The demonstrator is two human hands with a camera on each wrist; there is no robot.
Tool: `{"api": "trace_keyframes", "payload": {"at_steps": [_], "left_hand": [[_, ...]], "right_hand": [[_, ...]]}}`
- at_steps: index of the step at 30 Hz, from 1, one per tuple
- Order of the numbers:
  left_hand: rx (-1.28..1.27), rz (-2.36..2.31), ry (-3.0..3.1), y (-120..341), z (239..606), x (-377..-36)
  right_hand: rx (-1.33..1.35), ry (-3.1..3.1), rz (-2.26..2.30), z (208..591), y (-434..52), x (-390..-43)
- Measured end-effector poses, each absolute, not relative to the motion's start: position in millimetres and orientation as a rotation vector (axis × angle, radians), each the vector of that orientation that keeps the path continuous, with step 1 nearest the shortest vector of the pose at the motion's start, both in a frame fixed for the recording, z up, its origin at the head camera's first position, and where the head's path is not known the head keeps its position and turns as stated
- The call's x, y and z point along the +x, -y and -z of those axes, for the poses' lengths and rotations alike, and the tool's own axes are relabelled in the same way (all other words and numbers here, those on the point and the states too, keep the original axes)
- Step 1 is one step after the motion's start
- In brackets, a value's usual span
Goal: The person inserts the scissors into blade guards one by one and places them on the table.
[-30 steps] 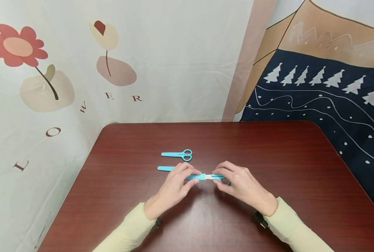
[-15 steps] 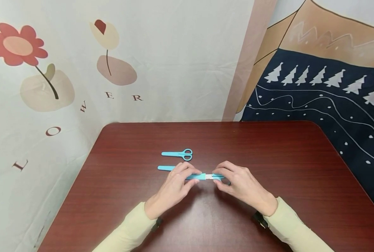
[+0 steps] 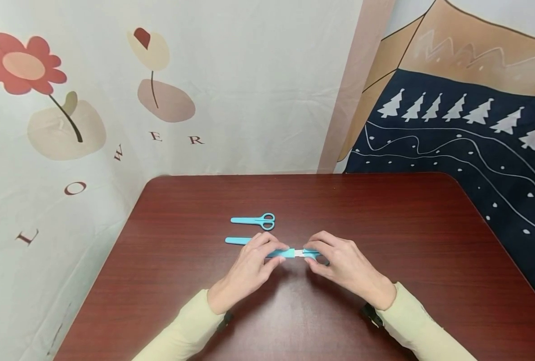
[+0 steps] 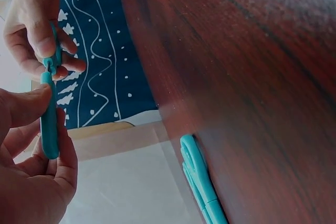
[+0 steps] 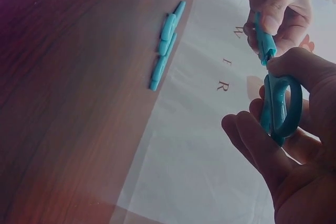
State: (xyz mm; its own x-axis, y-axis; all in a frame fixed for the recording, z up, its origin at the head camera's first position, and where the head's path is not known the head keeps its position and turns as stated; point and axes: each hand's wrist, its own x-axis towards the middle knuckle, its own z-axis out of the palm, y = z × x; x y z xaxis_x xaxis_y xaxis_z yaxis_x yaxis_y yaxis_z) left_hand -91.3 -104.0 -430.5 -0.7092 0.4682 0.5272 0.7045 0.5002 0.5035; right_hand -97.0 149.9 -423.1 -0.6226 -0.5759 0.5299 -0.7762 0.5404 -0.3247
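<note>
Mid-pull: the left hand pinches the teal blade sheath while the right hand grips the scissors' handles, held between them just above the tabletop. A straight, steady pull apart seems needed next. A second sheathed pair of scissors lies beyond the left hand.

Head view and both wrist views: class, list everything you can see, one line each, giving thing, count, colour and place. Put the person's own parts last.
held scissors: one, teal handles, a short silver stretch of blade showing, above the near middle of the table
sheath: one, teal, over the blades of the held scissors
second scissors: one, teal, sheathed, lying farther back on the table
loose sheath: one, teal, lying on the table left of the hands
table: one, dark red-brown wood grain
flower cloth: one, white with red and beige flowers, behind and left
tree cloth: one, navy with white trees, at right
left hand: one, pale yellow sleeve, grips the sheath
right hand: one, pale yellow sleeve, grips the handles
</note>
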Motion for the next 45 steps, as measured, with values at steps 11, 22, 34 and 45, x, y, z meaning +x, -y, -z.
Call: {"api": "trace_keyframes", "payload": {"at_steps": [11, 22, 34, 45], "left_hand": [[-1.022, 1.020, 2.387, 104.3, 434.2, -94.0], [-1.034, 1.019, 2.377, 102.9, 433.5, -93.9], [-1.036, 1.019, 2.391, 103.0, 432.8, -93.9], [-1.050, 1.019, 2.390, 102.5, 432.6, -93.7]], "right_hand": [[1.133, 2.375, -0.751, 426.3, -147.5, -98.0], [1.136, 2.382, -0.746, 425.5, -146.5, -97.2], [1.160, 2.330, -0.754, 427.2, -145.5, -99.2], [1.153, 2.366, -0.749, 427.0, -144.4, -97.9]]}}
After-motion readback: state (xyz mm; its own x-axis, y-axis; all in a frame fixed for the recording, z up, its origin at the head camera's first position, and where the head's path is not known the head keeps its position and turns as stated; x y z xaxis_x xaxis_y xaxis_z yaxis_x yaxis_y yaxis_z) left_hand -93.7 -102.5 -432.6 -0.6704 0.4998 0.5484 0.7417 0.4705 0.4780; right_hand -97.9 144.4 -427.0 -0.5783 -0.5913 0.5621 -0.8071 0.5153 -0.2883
